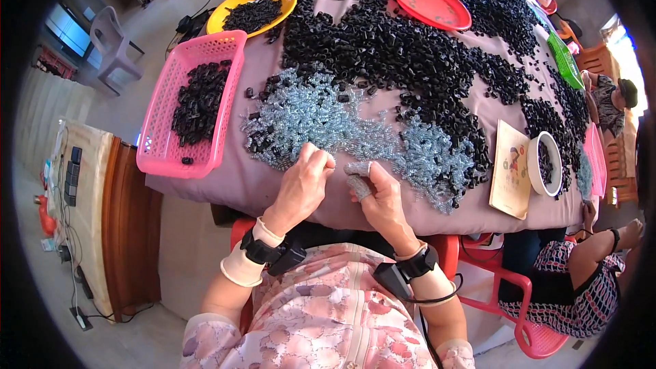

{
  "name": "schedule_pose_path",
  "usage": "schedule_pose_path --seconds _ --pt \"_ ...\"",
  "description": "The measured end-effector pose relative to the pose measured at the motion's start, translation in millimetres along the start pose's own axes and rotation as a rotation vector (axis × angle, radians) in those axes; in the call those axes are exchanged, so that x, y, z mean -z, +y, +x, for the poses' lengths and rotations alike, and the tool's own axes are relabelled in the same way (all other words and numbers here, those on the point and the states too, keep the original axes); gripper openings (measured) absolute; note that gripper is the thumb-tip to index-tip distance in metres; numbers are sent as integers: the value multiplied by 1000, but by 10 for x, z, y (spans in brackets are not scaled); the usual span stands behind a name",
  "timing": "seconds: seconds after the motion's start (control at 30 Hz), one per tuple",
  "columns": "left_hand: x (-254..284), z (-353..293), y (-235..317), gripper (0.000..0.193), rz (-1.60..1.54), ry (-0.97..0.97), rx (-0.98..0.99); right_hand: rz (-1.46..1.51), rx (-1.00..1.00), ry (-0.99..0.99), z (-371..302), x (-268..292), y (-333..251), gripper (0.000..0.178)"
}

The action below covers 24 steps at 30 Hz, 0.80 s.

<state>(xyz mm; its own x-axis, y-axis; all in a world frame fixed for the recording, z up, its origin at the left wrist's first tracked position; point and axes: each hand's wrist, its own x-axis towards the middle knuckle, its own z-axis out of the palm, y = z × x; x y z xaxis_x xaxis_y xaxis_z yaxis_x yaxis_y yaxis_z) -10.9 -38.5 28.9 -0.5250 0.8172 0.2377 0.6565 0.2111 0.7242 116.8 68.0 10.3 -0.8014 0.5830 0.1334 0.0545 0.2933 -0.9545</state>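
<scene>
Left of the pale-blue heap (307, 113) on the counter (328, 208), one pink basket (154, 116) and one yellow plate (290, 0) hold small black parts (198, 102), presumably to keep them together. Two hands sit apart at the heap's near edge, likely for reach: left hand (302, 183) pinched narrow, right hand (381, 198) curled narrow; whether their fingers hold parts, I cannot tell. Right of the heap: one booklet (510, 171), one white bowl (555, 157).
</scene>
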Motion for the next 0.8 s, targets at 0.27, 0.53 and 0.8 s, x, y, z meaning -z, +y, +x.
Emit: schedule_pose_path --seconds 0.27,0.53,0.8 --pt "-174 48 20 8 -366 -78 41 289 -259 73 54 -1 -27 10" --pt "-285 58 89 9 -537 -95 226 472 -310 51 62 80 19 10" --pt "-296 49 78 13 -725 -182 280 540 -287 73 61 112 77 14"
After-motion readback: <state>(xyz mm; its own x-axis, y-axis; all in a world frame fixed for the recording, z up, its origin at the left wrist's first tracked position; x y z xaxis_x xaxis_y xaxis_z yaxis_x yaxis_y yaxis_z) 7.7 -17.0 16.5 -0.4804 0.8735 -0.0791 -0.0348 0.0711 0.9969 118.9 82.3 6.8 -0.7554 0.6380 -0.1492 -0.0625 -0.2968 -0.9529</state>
